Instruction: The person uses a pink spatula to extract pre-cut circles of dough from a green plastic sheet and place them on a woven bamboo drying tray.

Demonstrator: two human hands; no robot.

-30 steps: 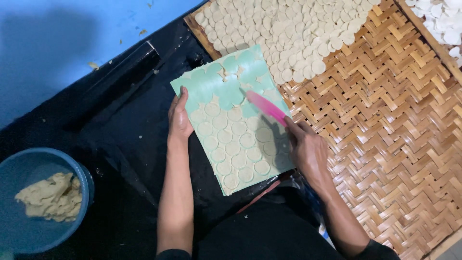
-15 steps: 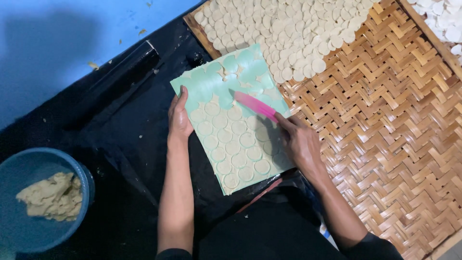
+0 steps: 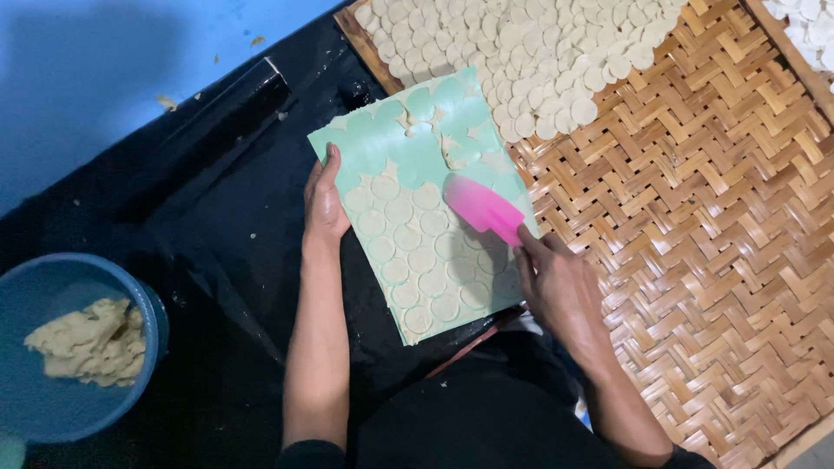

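Note:
A pale green mat (image 3: 395, 156) lies partly on a woven bamboo tray (image 3: 695, 243), covered over its near half with several round dough discs (image 3: 421, 258). My left hand (image 3: 323, 198) presses flat on the mat's left edge. My right hand (image 3: 556, 282) grips a pink scraper (image 3: 482, 208), whose blade rests on the mat among the upper rows of discs. The far part of the mat is bare except for a few dough scraps (image 3: 447, 152).
Several cut discs (image 3: 530, 52) are spread over the tray's far side. A blue bowl (image 3: 130, 382) with a lump of dough (image 3: 87, 340) sits at the lower left on black plastic sheeting (image 3: 217, 260). A dark roller (image 3: 217, 117) lies behind the mat. Blue floor lies beyond.
The pink scraper has moved down the mat towards me, and more of the mat's far part is bare of discs. My left hand has stayed on the mat's edge.

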